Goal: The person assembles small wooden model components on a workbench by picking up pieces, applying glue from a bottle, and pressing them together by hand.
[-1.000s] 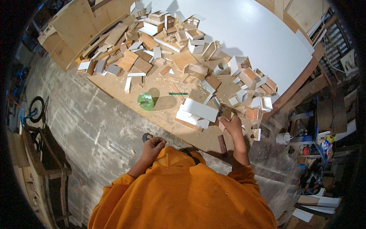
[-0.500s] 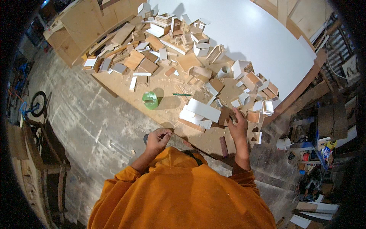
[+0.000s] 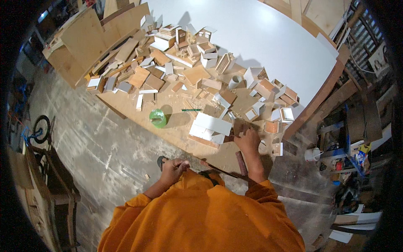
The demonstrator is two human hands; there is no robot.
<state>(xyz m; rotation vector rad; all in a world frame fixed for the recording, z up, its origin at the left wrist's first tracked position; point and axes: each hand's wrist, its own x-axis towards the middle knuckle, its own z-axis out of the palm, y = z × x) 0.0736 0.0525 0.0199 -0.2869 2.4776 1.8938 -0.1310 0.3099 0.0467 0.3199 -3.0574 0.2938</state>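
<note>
My left hand [image 3: 173, 170] is closed in front of my chest, just off the table's near edge. Whatever its curled fingers hold, if anything, is too small to make out. Over the table, my right hand [image 3: 248, 142] reaches down with bent fingers beside a stack of white boards [image 3: 213, 122]. A dark brown piece [image 3: 241, 125] lies just past its knuckles, and the fingertips are partly hidden. Close to the right wrist lies a reddish-brown bar [image 3: 241, 163]. A green pencil [image 3: 191, 110] and a round, translucent green container [image 3: 158, 118] are left of the white boards.
Wood offcuts [image 3: 140, 77] and small white-and-wood box pieces [image 3: 256, 77] cover much of the table. Behind them is a large white sheet [image 3: 285, 46]. A bicycle wheel [image 3: 41, 129] stands at left, a white bucket [image 3: 312, 154] at right.
My right hand has moved left and down toward the white boards, its fingers now bent lower. The left hand has drawn nearer my body and stays closed. The whole view has shifted slightly.
</note>
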